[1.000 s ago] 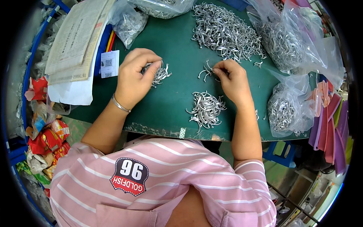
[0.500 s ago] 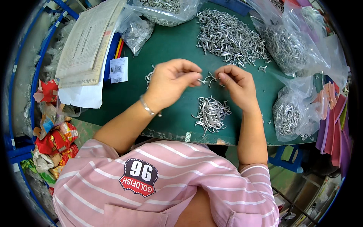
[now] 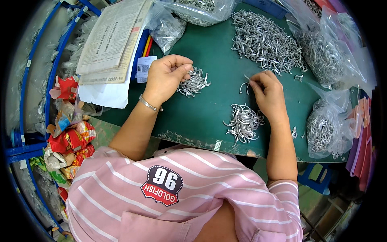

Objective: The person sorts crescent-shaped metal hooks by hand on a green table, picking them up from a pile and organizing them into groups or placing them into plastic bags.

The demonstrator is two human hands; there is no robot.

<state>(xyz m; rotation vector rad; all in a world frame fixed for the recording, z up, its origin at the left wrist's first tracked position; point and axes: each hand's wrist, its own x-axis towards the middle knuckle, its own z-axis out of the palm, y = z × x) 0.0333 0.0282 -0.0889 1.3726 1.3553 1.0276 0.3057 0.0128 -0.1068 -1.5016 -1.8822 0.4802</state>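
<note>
My left hand (image 3: 166,78), a bracelet on its wrist, is pinched closed at the edge of a small pile of curved silvery metal pieces (image 3: 195,83). Whether a piece is between its fingertips is hidden. Farther right, my right hand (image 3: 267,93) is closed with thumb and forefinger together. Thin curved metal pieces (image 3: 244,86) stick out from its fingertips, above the table. Below that hand, near the table's front edge, lies another small pile of the same curved pieces (image 3: 243,123).
A large heap of metal pieces (image 3: 266,40) spreads over the far green table (image 3: 213,44). Filled clear bags stand at the right (image 3: 321,129) and at the back (image 3: 166,32). Newspapers (image 3: 109,40) lie at the left, beside a blue rack (image 3: 52,72).
My hands have drawn apart. The left one has gone from the middle to the left pile, which now shows more fully. My right hand still pinches metal pieces. The whole view has shifted slightly.
</note>
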